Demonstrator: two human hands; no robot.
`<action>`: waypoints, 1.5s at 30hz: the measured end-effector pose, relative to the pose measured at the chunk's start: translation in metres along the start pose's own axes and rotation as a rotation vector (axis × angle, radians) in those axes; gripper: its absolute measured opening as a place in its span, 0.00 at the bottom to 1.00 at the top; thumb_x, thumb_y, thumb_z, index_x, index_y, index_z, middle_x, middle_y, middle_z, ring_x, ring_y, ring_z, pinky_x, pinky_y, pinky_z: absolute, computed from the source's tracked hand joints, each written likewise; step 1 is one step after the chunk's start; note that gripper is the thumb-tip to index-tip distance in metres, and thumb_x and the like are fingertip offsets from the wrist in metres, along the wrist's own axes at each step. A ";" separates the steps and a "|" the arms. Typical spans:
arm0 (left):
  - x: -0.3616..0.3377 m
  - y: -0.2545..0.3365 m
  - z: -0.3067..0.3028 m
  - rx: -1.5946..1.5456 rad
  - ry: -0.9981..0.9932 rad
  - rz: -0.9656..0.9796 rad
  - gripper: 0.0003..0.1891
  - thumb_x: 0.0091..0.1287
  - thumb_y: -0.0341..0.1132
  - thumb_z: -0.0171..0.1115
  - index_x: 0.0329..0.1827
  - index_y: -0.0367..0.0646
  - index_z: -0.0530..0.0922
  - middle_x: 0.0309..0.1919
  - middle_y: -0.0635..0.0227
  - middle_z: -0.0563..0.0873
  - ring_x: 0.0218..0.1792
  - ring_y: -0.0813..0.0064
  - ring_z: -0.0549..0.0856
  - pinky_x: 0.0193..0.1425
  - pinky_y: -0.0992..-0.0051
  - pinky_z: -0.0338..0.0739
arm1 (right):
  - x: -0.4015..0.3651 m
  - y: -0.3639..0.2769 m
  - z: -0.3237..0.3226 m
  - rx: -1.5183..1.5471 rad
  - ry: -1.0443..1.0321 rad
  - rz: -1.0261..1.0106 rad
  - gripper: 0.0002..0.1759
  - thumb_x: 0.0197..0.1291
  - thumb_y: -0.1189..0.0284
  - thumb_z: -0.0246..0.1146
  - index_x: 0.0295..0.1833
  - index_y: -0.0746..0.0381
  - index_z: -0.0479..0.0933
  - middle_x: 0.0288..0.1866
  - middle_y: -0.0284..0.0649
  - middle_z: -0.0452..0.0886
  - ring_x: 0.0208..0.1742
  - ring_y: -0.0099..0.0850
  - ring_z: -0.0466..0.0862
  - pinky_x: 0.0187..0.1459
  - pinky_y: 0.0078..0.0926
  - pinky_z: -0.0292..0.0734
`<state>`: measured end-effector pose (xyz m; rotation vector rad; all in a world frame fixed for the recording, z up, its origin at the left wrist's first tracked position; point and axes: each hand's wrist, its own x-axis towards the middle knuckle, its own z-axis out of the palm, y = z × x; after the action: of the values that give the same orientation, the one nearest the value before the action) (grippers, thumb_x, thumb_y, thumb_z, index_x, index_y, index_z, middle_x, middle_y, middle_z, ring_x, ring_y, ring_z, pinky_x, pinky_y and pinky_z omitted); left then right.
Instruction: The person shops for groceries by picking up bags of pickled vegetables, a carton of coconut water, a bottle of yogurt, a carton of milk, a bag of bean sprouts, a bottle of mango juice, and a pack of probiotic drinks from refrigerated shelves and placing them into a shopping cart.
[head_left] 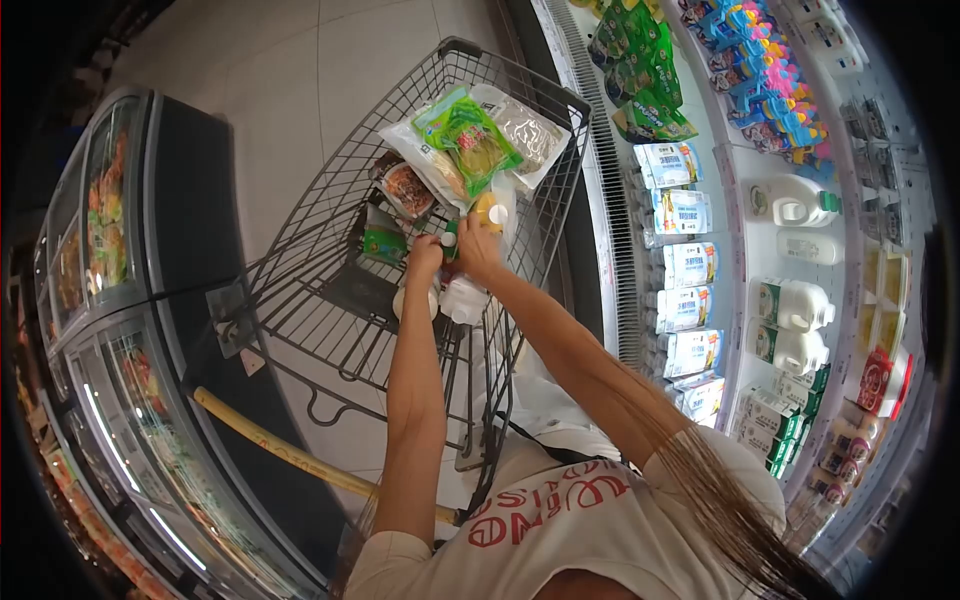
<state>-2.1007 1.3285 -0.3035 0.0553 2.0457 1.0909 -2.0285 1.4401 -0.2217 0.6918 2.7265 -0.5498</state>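
Note:
Both of my hands are down inside the metal wire shopping cart (300,215). Between them is a small green carton with a round white cap (449,240), mostly covered by my fingers. My left hand (426,256) has its fingers curled against the carton's left side. From the other side, my right hand (478,246) closes on it, just below a yellow item with a white lid (489,213). White bottles (464,300) lie under my wrists. A green-and-clear food bag (467,138) rests on other packages, beside a clear-wrapped pack (528,136).
Dairy shelves on the right hold boxed packs (690,265) and white jugs (795,200). Glass-front freezers (115,200) stand on the left. The cart's yellow handle (285,450) crosses the lower left. Long hair hangs over my right upper arm.

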 end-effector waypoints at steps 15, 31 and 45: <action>-0.081 0.139 -0.052 -0.596 -0.570 -0.009 0.26 0.69 0.50 0.58 0.61 0.41 0.73 0.51 0.69 0.80 0.49 0.76 0.80 0.49 0.70 0.77 | -0.109 0.008 -0.201 0.673 0.379 0.103 0.36 0.33 0.56 0.74 0.40 0.70 0.67 0.30 0.52 0.80 0.32 0.47 0.83 0.33 0.38 0.77; -0.397 0.245 0.141 -0.458 -1.167 0.405 0.50 0.45 0.34 0.78 0.72 0.40 0.58 0.63 0.66 0.73 0.64 0.71 0.73 0.68 0.70 0.65 | -0.433 0.148 -0.373 0.905 0.847 0.174 0.34 0.63 0.43 0.55 0.45 0.68 0.73 0.38 0.48 0.82 0.42 0.37 0.83 0.43 0.31 0.77; -0.503 0.214 0.223 -0.307 -1.541 0.001 0.42 0.60 0.53 0.67 0.70 0.37 0.59 0.62 0.60 0.74 0.59 0.68 0.78 0.60 0.65 0.77 | -0.572 0.197 -0.247 1.601 1.101 0.210 0.33 0.62 0.63 0.65 0.63 0.73 0.61 0.42 0.43 0.80 0.45 0.28 0.81 0.45 0.27 0.76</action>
<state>-1.6770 1.4231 0.0963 0.5480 0.4950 0.8465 -1.4861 1.4776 0.1404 1.9530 2.1560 -3.0419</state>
